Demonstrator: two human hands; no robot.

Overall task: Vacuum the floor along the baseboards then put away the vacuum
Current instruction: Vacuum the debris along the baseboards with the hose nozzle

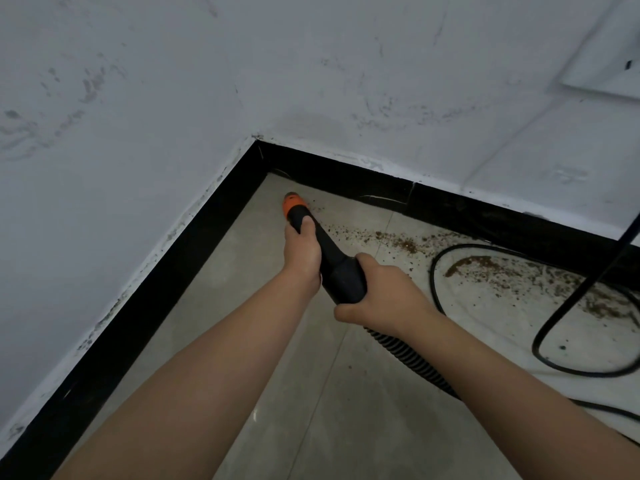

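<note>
A black vacuum nozzle [329, 251] with an orange tip [292, 202] points down into the room corner, its tip close to the floor by the black baseboard [346, 174]. My left hand [301, 254] grips the nozzle near the tip. My right hand [377, 292] grips the thicker rear end, where the ribbed hose [412, 358] runs back under my right forearm. Brown crumbs [485, 265] lie scattered on the grey tiles along the right baseboard.
A black power cord [540, 341] loops over the floor at the right and rises toward a white wall socket [609, 57]. Scuffed white walls meet at the corner [256, 138]. Bare tiles [242, 271] lie along the left baseboard.
</note>
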